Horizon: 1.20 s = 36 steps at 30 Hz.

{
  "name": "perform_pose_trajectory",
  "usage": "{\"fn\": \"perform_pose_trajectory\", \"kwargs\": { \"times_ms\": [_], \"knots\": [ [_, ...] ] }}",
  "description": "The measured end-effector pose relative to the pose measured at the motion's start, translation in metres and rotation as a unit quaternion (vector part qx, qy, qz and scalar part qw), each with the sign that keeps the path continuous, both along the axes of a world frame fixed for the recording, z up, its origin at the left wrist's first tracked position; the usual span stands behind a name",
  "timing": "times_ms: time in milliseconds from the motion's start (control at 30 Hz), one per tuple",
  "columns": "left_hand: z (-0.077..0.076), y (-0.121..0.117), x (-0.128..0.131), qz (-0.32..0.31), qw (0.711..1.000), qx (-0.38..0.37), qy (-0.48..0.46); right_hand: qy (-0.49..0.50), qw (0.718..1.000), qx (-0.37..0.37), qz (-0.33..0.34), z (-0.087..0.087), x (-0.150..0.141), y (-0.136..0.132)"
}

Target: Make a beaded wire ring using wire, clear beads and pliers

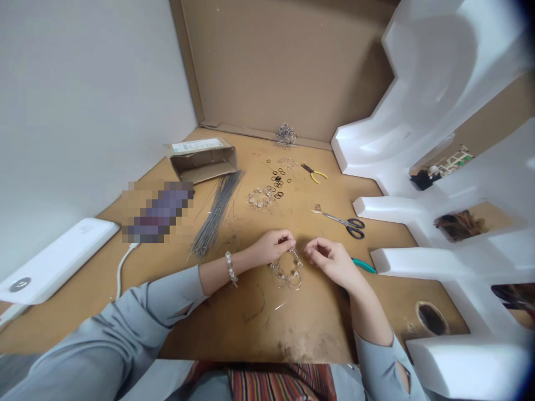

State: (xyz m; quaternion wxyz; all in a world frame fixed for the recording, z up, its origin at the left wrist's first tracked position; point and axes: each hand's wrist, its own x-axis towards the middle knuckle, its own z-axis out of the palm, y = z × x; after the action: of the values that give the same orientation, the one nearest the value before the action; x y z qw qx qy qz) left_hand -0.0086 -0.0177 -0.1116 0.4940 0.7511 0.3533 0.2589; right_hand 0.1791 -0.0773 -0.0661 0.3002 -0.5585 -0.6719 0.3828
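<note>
A beaded wire ring (pixel 297 269) with clear beads and loose wire loops stands over the near middle of the table. My left hand (pixel 271 248) pinches its top edge between thumb and fingertips, and a beaded bracelet (pixel 230 268) circles that wrist. Just right of the ring, my right hand (pixel 332 260) is closed with thumb and fingertips together; whatever they hold is too fine to make out. Farther back lies a second beaded wire ring (pixel 261 199), beside several small dark rings (pixel 279 184).
Left of my hands lies a bundle of grey wires (pixel 215 217) by an open cardboard box (pixel 204 162). Yellow-handled pliers (pixel 314 173), black-handled scissors (pixel 349 224) and a teal handle (pixel 364 265) are on the right. A wire tangle (pixel 286 135) sits at the back; a white power bank (pixel 58 259) lies left.
</note>
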Motion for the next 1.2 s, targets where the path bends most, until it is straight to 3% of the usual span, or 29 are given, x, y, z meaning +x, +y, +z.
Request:
{"fn": "perform_pose_trajectory", "kwargs": {
  "times_ms": [300,633,933,1200],
  "knots": [
    [-0.002,0.0,0.002,-0.006,0.999,-0.015,-0.047,-0.022,1.0,0.014,0.005,-0.007,0.0,0.0],
    [0.002,-0.002,0.005,0.024,0.997,-0.041,-0.068,-0.096,0.99,0.106,0.003,-0.001,-0.01,-0.003],
    [-0.001,-0.001,0.005,0.018,0.997,-0.032,-0.066,-0.184,0.978,0.098,0.028,0.003,-0.018,-0.008],
    [-0.005,-0.001,0.005,-0.011,0.997,-0.035,-0.069,-0.114,0.991,0.07,0.009,0.0,-0.012,-0.005]
  ]
}}
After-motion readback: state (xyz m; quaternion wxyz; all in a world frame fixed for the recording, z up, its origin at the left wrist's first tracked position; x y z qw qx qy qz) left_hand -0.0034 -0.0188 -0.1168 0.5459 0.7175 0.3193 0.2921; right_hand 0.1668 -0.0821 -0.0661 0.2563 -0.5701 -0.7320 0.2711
